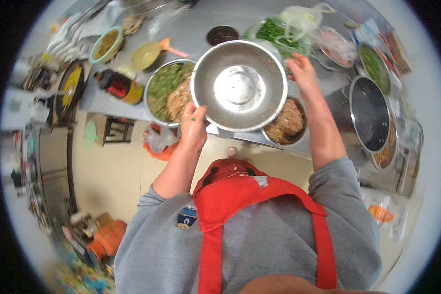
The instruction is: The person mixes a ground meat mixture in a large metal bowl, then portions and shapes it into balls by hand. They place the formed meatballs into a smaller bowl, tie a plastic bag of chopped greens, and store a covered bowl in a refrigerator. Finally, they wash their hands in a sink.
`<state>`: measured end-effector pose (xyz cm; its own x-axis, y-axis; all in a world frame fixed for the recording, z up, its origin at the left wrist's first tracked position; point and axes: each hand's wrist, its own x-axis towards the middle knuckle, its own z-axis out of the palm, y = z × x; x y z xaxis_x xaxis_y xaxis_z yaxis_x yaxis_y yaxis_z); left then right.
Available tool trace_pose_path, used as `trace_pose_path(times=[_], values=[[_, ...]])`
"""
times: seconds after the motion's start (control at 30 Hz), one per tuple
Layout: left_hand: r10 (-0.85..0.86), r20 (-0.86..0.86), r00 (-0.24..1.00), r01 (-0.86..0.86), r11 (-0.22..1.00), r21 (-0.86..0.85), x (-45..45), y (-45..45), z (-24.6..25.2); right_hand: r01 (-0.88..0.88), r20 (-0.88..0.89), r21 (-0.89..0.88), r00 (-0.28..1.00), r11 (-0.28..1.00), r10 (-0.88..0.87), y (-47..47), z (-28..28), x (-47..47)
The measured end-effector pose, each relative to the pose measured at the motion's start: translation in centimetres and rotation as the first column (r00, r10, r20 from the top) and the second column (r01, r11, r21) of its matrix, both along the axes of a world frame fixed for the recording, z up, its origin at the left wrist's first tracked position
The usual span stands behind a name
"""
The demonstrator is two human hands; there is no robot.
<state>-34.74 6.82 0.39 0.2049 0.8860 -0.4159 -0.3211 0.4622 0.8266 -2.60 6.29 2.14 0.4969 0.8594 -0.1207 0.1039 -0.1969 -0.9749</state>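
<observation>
A large steel bowl (239,86), bare inside but for small specks, is tilted above the metal counter's front edge. My left hand (194,121) grips its lower left rim, thumb on the inside. My right hand (300,71) is at its upper right side with the fingers spread; whether they touch the rim or the plastic bag behind cannot be told. Left of the bowl stands a basin (165,92) of chopped greens and minced meat. Partly under the bowl, at the lower right, is a smaller bowl of minced meat (288,123). Chopped greens in a plastic bag (273,33) lie behind.
A dark-capped sauce bottle (119,87), a yellow bowl (146,56) and an orange-headed utensil (174,49) are on the left. A dark pot (369,114) and a bowl of greens (373,68) stand on the right. An orange bag (161,147) hangs or stands below the counter edge.
</observation>
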Motion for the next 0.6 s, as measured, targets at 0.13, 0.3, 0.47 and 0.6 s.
trace_pose_path(times=[0.13,0.3,0.47,0.6], values=[[0.124,0.128,0.984,-0.134,0.988,0.075,-7.0,-4.3,2.4,-0.061,-0.053,-0.093,0.997,0.994,0.056,-2.3,-0.7,0.3],[0.445,0.139,0.885,-0.459,0.883,0.1,-18.9,-10.3,5.5,-0.027,-0.247,-0.124,0.969,0.992,-0.005,-6.0,-2.8,1.2],[0.717,0.202,0.667,-0.74,0.669,0.071,-31.8,-10.7,4.7,0.005,-0.353,-0.085,0.935,0.996,-0.034,-7.7,-4.0,-0.3],[0.857,0.091,0.507,-0.862,0.505,0.05,-38.7,-7.7,0.7,0.036,-0.316,-0.064,0.947,0.997,-0.054,-6.8,-3.2,-3.1]])
